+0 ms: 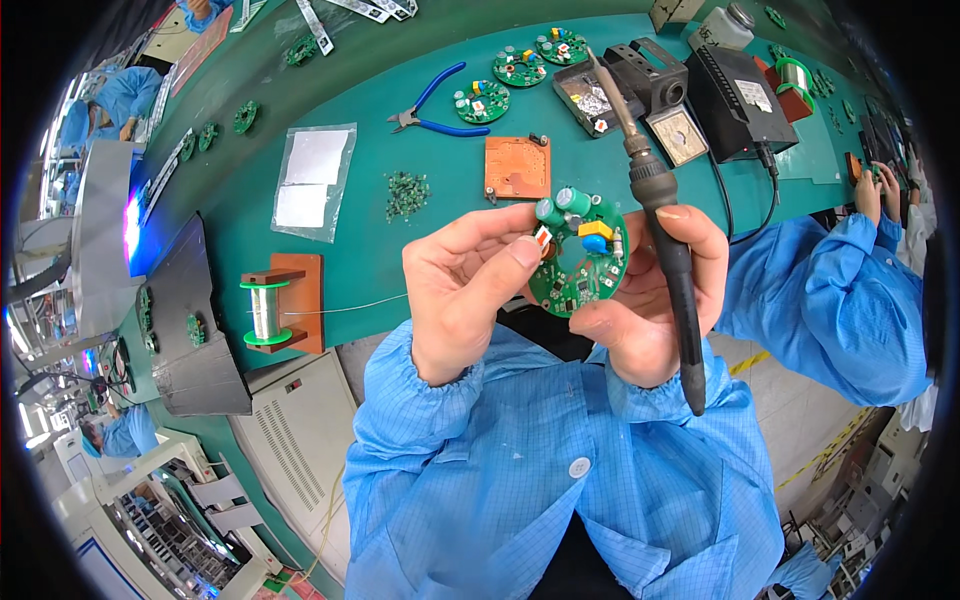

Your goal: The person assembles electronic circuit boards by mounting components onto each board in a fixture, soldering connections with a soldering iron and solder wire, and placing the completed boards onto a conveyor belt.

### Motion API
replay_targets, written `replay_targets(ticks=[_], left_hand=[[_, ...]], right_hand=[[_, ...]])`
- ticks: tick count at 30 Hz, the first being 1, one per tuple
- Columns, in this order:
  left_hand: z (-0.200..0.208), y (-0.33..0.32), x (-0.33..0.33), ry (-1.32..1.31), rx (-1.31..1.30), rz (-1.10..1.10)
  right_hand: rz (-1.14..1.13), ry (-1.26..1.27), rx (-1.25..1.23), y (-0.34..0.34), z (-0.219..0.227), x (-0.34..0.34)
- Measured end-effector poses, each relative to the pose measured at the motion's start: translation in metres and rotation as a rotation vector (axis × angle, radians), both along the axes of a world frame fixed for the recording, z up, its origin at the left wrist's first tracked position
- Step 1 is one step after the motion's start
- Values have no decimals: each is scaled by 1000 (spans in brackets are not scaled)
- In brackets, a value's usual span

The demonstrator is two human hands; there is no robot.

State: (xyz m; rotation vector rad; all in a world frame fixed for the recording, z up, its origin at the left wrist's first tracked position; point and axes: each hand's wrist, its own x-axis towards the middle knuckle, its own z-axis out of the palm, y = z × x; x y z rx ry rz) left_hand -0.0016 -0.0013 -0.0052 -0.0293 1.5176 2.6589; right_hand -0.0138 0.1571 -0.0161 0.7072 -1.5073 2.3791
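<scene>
My left hand pinches the left edge of a round green circuit board, thumb and fingertips at a small white part with an orange mark. The board is raised in front of my chest and carries two green capacitors, a yellow block and a blue disc. My right hand has its fingers closed around the board's right side, and the soldering iron lies tucked under its index finger. The iron's tip points away over the bench, clear of the board. From a solder wire spool at the left, a thin wire runs toward my left hand.
Blue-handled cutters, more round boards, an orange-brown fixture, a heap of small parts and a plastic bag lie on the green mat. An iron stand and black soldering station stand far right. A co-worker's sleeve is at right.
</scene>
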Motion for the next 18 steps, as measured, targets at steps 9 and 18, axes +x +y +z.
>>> replay_targets(ticks=[9, 18], left_hand=[[0, 4, 1, -32, 140, -13], [-4, 0, -1, -112, 255, -110]], right_hand=[[-108, 148, 112, -4, -7, 2], [-139, 202, 241, -1, -5, 2]])
